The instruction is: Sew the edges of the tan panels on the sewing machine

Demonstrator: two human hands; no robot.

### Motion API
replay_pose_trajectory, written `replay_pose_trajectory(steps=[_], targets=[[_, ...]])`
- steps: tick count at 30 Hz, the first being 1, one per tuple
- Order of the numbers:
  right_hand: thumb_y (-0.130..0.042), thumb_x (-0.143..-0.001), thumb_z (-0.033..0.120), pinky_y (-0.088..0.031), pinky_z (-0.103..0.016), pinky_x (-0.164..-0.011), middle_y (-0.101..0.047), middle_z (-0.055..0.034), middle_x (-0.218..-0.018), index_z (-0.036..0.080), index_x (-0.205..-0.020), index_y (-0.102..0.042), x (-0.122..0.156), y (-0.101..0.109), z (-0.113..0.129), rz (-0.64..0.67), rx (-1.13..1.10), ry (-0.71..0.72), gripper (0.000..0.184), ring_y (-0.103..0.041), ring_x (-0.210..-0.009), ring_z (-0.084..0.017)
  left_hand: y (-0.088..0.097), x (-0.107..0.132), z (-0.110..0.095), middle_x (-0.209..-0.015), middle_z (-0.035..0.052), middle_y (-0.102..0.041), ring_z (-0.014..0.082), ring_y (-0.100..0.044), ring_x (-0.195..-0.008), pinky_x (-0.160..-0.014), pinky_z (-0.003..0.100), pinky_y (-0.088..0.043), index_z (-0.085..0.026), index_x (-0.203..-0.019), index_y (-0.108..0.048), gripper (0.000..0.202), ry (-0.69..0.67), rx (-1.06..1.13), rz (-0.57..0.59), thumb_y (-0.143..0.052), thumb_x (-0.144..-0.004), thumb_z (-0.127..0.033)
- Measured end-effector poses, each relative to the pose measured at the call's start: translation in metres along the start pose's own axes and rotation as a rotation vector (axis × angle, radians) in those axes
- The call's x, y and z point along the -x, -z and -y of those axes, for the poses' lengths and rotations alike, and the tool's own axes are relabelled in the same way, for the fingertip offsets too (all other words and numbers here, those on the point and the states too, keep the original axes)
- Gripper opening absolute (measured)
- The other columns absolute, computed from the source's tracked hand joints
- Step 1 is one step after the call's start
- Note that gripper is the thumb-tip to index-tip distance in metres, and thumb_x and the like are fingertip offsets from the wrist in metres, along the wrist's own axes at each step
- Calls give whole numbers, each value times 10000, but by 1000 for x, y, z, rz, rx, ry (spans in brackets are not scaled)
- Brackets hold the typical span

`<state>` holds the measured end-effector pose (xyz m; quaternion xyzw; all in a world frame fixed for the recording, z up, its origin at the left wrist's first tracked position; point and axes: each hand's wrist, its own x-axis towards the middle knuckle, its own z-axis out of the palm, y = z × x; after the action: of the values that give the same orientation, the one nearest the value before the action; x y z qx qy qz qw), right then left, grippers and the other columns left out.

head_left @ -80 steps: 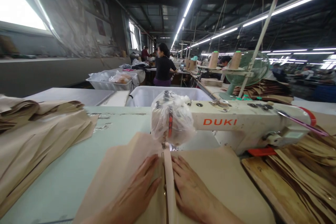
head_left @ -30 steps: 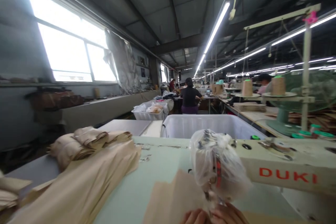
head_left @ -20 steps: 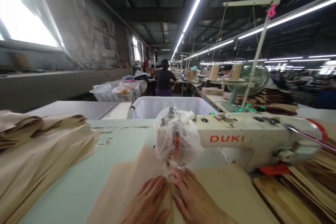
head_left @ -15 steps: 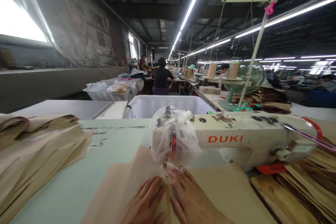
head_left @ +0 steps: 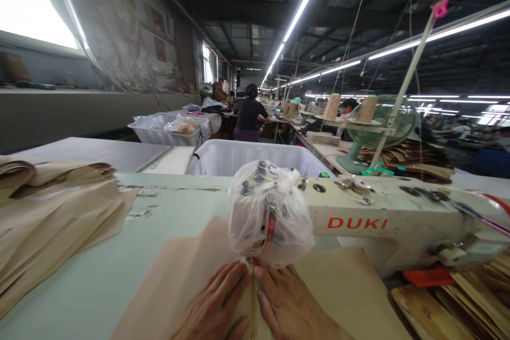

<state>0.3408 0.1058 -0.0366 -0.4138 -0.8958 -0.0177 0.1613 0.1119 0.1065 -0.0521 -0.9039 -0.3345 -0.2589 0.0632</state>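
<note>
Our left hand (head_left: pixel 217 305) and right hand (head_left: pixel 289 305) lie flat, fingers spread, either side of a raised fold, likely to hold the tan fabric (head_left: pixel 175 276) taut under the sewing machine (head_left: pixel 358 218) head. The fabric, smooth and matte, lies at the near edge of the table (head_left: pixel 91 281)

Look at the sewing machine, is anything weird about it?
Yes. A crumpled clear plastic bag covers the head of the sewing machine, just above the left hand and right hand lying flat on the tan fabric. It looks odd because it hides the needle part.
</note>
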Motion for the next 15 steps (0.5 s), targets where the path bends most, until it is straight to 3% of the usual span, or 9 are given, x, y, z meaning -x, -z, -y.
replay_pose_trajectory(steps=[7,11,15], targets=[[-404,-1031,288,-419,-442,-1105,-461,-49,-1475,201,-1431,-403,-1,0,-3,-11,-9,29,409,-467,-1314,-242,6,-3,3,-1391,113,-571,277,-571,-1248,-1092,321,-452,-238,-1560,-200,828,-21,2,-20,-654,-876,-348],[-409,-1027,263,-409,-422,-1111,-434,-10,-1498,255,-1480,-341,-1,3,-4,49,-36,-11,458,-444,-1336,-219,13,-7,-2,-1375,118,-580,280,-581,-1230,-1089,334,-458,-230,-1572,-153,857,-23,22,-53,-647,-881,-341],[-392,-1030,247,-419,-468,-1087,-438,-53,-1494,222,-1445,-384,0,5,-5,46,-52,-11,416,-473,-1307,-246,13,-7,-1,-1422,94,-546,279,-546,-1275,-1113,354,-437,-254,-1553,-245,790,38,49,-27,-648,-875,-308]])
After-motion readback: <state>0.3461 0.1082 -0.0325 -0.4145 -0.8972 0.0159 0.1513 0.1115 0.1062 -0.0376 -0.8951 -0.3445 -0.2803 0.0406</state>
